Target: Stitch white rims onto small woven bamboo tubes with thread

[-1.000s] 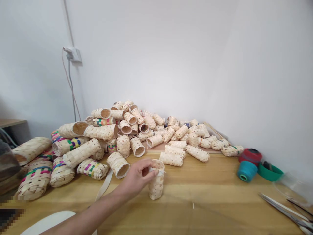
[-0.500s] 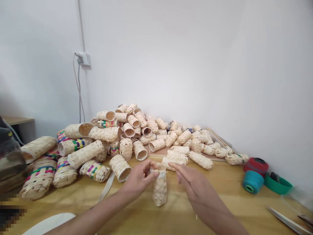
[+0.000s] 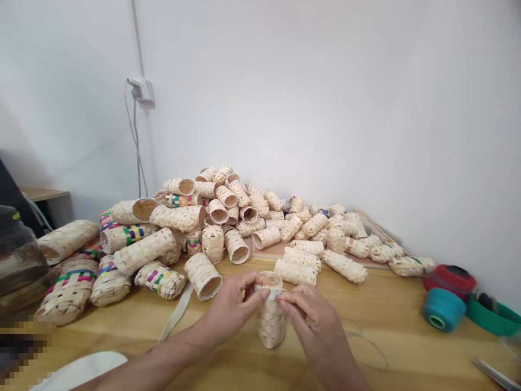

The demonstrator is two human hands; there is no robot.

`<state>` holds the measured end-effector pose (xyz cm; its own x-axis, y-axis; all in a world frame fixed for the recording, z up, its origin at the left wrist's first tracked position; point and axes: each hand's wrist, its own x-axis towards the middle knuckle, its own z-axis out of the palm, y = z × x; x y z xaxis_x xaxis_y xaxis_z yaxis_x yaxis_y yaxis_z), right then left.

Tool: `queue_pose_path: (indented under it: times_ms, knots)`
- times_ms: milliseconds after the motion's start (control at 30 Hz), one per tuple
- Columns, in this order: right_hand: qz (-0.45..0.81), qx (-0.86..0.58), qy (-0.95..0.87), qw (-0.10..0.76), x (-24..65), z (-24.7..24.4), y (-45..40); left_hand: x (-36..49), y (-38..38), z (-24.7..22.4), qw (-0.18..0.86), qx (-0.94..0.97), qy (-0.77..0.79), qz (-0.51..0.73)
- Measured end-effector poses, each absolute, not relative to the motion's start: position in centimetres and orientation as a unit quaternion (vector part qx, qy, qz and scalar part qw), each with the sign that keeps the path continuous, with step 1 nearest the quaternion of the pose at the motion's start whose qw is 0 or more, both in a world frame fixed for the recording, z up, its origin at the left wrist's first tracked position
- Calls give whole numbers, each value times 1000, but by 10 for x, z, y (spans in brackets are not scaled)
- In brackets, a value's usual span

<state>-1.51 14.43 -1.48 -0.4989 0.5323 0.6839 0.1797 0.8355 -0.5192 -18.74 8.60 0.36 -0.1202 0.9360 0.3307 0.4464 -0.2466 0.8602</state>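
Note:
A small woven basket point(image 3: 271, 323), tube-shaped and made of pale strips, stands upright on the wooden table in front of me. My left hand point(image 3: 240, 298) pinches its rim from the left, thumb outside and fingers at the opening. On the other side, my right hand point(image 3: 311, 317) has its thumb and forefinger closed together right at the rim; whatever is between them is too small to make out. A thin dark thread point(image 3: 374, 347) lies in a loose loop to the right of this hand.
Woven tubes point(image 3: 179, 217) are heaped along the wall, some with coloured strips. Blue point(image 3: 443, 309) and red point(image 3: 450, 279) thread spools sit at right beside a green bowl point(image 3: 496, 317). Scissors-like metal blades point(image 3: 492, 374) lie lower right. A dark jar point(image 3: 20, 266) stands left.
My right hand has come in from the right, and its fingertips are now closed at the basket's rim. My left hand keeps its grip. The view has shifted slightly left.

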Motion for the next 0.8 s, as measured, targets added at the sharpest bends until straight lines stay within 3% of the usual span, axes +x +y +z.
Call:
queue_pose_path:
  times_ms: [800]
  knots:
    - [228, -224, -843, 433, -12, -14, 144, -185, 83, 7, 210, 605, 584, 499]
